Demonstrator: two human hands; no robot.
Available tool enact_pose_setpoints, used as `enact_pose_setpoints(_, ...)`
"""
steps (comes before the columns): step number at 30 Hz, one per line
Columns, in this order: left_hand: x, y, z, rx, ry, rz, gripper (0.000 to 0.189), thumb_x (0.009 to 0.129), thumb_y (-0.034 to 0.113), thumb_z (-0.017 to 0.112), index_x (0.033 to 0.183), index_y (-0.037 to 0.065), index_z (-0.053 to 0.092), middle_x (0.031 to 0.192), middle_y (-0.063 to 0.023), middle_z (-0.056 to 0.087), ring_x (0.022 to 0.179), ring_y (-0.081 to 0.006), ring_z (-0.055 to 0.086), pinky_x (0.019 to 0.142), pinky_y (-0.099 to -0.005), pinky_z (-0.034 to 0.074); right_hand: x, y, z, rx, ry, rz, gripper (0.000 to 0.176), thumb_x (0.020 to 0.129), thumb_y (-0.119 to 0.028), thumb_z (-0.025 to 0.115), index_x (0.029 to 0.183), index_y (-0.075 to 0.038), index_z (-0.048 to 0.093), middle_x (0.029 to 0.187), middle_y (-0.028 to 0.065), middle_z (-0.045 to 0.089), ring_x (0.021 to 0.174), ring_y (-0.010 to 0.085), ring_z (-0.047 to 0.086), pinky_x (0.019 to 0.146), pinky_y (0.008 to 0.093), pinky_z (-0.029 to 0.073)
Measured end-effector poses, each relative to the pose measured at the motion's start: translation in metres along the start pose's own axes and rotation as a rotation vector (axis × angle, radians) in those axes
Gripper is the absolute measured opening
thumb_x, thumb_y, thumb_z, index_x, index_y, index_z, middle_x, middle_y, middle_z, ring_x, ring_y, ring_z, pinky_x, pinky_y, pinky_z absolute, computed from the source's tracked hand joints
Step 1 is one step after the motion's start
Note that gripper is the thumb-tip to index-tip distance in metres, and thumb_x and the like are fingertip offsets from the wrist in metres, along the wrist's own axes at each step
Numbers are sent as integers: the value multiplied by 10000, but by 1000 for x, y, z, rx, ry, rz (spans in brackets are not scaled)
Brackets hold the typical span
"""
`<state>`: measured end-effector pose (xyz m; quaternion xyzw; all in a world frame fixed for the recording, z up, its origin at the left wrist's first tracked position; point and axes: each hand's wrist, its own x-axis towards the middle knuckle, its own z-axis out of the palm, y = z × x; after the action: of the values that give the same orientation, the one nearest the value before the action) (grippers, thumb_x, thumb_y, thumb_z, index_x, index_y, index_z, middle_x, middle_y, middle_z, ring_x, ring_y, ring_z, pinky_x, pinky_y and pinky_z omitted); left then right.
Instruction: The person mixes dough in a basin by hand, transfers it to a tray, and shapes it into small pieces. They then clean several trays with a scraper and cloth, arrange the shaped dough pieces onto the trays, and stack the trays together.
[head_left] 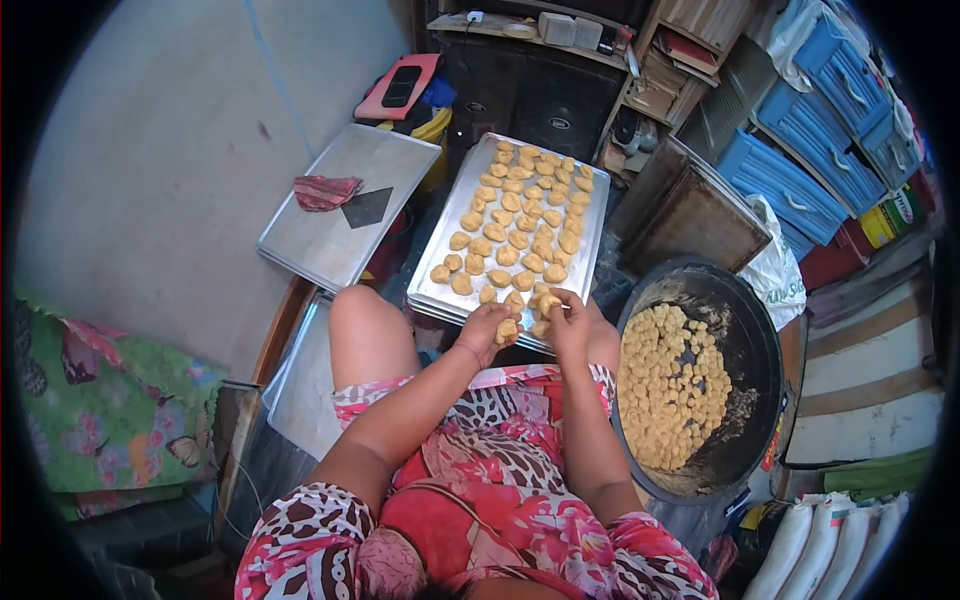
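A metal tray (437, 245) stands in front of me, bearing rows of yellowish dough pieces (509, 255). Over its near edge, my left hand (483, 332) is closed on a dough piece (508, 331). Close beside it on the right, my right hand (570, 326) has its fingers closed around dough (541, 301) at the tray's near right corner. To the right sits a large black basin (757, 350) holding a heap of small dough lumps (672, 388).
At the left, another metal tray (325, 245) carries a red cloth (326, 192) and a dark flat square (367, 207). Blue drawers (765, 175) and a white plastic bag (775, 265) stand at the right. Shelves (660, 85) rise behind.
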<state>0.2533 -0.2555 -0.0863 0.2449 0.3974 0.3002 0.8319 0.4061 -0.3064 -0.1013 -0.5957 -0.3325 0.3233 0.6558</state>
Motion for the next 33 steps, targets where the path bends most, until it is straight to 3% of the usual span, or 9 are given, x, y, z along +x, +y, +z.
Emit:
enact_pose_setpoints(6,-1,-5,1,105,6,-1,192,891,156,600,1047,55,550,837,-70,628,706,-173,641,524,-282,514,-8,25,-14,-301,-103,-169,356,774,13,569,1128,1,600,967,120,601,796,194,596,716,292,494)
enact_pose_setpoints(10,-2,-18,-4,706,-30,240,345,828,157,658,1136,33,565,885,-87,625,727,-194,650,564,-323,520,-29,-8,-6,-395,-5,-295,336,762,26,567,1096,-2,593,993,118,578,817,184,585,715,295,493)
enact_pose_setpoints(12,-2,-22,-3,1335,-73,1089,342,794,157,686,1094,33,581,1010,-101,596,817,-260,640,673,-370,523,-29,1,-9,-323,76,-264,331,757,34,564,1085,-4,590,1004,118,572,828,183,582,715,298,492)
enact_pose_setpoints(13,-16,-16,9,1444,-76,854,350,768,190,693,1071,48,592,1076,-113,558,884,-329,610,762,-414,505,-26,9,-17,-322,74,-215,314,754,41,564,1063,-4,594,997,114,570,831,179,579,717,296,490)
enact_pose_setpoints(24,-32,-10,11,1469,-67,610,232,768,160,626,966,53,569,932,-152,596,828,-370,607,712,-454,496,-20,-7,-30,-656,-172,-347,258,775,45,522,994,9,654,886,99,608,839,214,598,744,304,485)
enact_pose_setpoints(27,-28,-14,-4,1144,-181,777,286,791,174,605,1051,58,586,982,-137,626,839,-317,635,694,-396,519,-20,-12,-32,-29,-20,89,195,818,17,550,992,6,637,896,74,614,769,167,604,716,304,493)
enact_pose_setpoints(29,-34,-7,-9,372,-360,55,343,859,218,593,1172,80,564,1022,-95,639,878,-244,650,683,-343,543,-21,-25,-33,45,-18,105,186,836,16,549,1006,6,623,883,61,613,752,137,595,690,279,495)
enact_pose_setpoints(32,-49,2,-10,-218,-438,-265,396,921,261,560,1264,71,507,1011,-78,640,865,-220,659,634,-311,558,-33,-50,-22,154,-65,19,142,861,22,562,990,-1,619,841,51,614,722,101,586,631,231,506)
enact_pose_setpoints(33,-57,5,2,-265,-455,-252,377,937,289,559,1240,71,506,1018,-92,643,858,-223,664,607,-319,560,-37,-53,-19,50,-314,24,125,865,9,579,983,5,618,854,45,612,732,102,594,633,232,510)
